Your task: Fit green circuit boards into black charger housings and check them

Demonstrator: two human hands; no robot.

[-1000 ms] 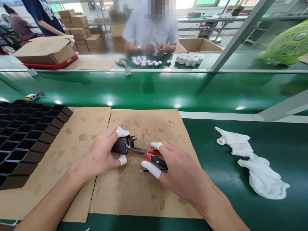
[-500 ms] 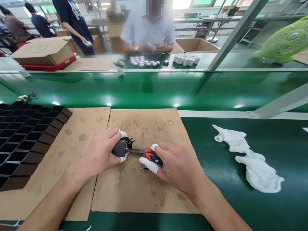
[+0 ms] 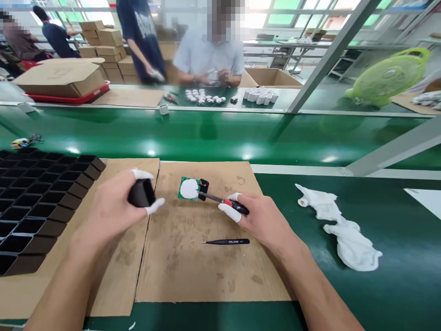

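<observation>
My left hand (image 3: 117,202), with white finger cots on thumb and index finger, holds a black box-shaped housing (image 3: 142,193) above the cardboard mat (image 3: 179,271). In my right hand (image 3: 262,216) are pliers (image 3: 237,206) with red and black handles. Their tips meet a green circuit board (image 3: 180,189) near its black end piece (image 3: 204,189). A white mass (image 3: 189,188) covers much of the board. Black tweezers (image 3: 227,242) lie on the mat below the pliers.
Rows of black housings (image 3: 44,195) stand at the left. White gloves (image 3: 354,248) lie on the green table at right. Beyond the green belt (image 3: 206,133), a person (image 3: 193,55) handles small white parts; a green fan (image 3: 389,78) stands at far right.
The housing has moved left in my left hand, apart from the circuit board, which now shows at the plier tips. The tweezers are now fully visible. The view has shifted slightly.
</observation>
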